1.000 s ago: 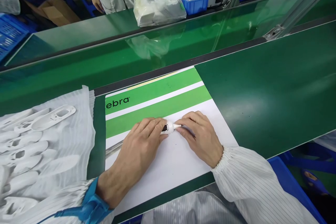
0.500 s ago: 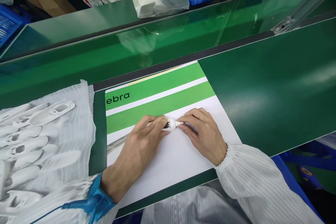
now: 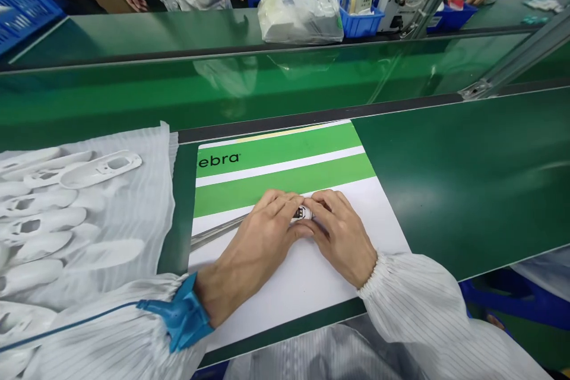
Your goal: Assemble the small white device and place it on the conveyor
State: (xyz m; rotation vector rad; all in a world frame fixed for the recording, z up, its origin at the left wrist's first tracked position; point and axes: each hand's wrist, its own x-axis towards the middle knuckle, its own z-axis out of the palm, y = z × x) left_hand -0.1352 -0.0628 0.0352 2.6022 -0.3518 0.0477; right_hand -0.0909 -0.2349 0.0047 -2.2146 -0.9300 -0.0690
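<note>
A small white part (image 3: 303, 212) lies on the green-and-white sheet (image 3: 285, 181) on the table (image 3: 467, 172), pinched between both hands. The left hand (image 3: 253, 249) closes on its left end, the right hand (image 3: 341, 237) on its right end, so its long axis runs left to right. Both hands touch it, neither nearer.
</note>
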